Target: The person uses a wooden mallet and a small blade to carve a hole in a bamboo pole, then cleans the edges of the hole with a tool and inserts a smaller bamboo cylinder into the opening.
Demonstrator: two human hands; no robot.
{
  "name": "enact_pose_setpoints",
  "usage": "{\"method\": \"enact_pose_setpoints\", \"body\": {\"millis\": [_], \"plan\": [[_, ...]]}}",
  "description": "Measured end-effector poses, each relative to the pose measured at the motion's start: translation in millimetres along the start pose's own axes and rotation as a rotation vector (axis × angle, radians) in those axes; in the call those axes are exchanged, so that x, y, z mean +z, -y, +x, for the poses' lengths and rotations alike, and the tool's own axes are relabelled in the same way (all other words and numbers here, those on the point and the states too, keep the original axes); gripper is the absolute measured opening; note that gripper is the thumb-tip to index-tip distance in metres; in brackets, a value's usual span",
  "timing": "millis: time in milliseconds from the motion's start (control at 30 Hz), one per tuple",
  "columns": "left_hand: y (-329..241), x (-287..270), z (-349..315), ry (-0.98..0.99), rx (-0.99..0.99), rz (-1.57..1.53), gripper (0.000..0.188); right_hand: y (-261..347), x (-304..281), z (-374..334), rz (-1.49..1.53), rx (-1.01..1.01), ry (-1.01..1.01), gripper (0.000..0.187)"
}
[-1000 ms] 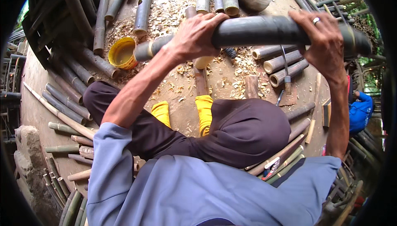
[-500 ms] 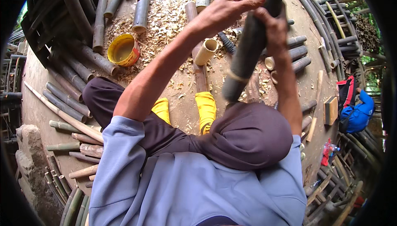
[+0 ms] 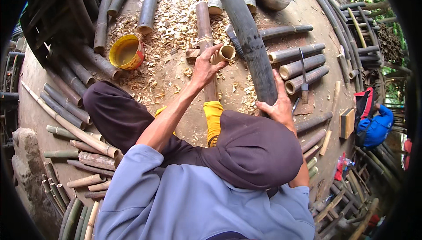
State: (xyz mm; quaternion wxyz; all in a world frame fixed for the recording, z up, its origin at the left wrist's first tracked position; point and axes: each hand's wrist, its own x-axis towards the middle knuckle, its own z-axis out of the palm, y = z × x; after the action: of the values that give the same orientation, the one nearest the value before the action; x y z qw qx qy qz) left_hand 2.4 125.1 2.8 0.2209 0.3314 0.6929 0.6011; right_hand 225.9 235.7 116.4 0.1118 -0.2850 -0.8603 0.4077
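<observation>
My left hand [image 3: 205, 67] is closed round the side of a short pale bamboo tube [image 3: 226, 52], whose open end faces up. That tube stands by a reddish-brown bamboo length [image 3: 205, 25] running away from my yellow-covered foot [image 3: 213, 116]. Against a long dark bamboo pole [image 3: 251, 42], my right hand [image 3: 280, 101] grips near the lower end, thumb on the near side and fingers along its right. The pole slants from the far middle toward my bent right knee, which hides its bottom end.
A yellow bucket [image 3: 126, 52] of murky liquid stands left among wood shavings [image 3: 169, 33]. Right of the pole lie cut bamboo pieces [image 3: 303, 66], with a thin-bladed tool [image 3: 303, 70] across them. A wooden block [image 3: 346, 123] and blue bag [image 3: 376, 125] sit farther right.
My left hand has left the dark pole and come down onto the short tube. The pole has swung to a new slant with its near end lower; my right hand has moved down along with it.
</observation>
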Motion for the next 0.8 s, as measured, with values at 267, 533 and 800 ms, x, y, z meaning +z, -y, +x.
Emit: {"method": "enact_pose_setpoints", "body": {"millis": [267,533,800], "plan": [[4,21,14,-0.03,0.134,0.097,0.056,-17,36,-7,0.312,0.153,0.001,0.099],[6,28,20,0.0,0.123,0.144,0.053,-17,43,34,0.326,0.092,-0.004,0.1],[9,35,22,0.006,0.125,0.159,0.055,-6,44,61,0.085,0.066,-0.003,0.102]]}}
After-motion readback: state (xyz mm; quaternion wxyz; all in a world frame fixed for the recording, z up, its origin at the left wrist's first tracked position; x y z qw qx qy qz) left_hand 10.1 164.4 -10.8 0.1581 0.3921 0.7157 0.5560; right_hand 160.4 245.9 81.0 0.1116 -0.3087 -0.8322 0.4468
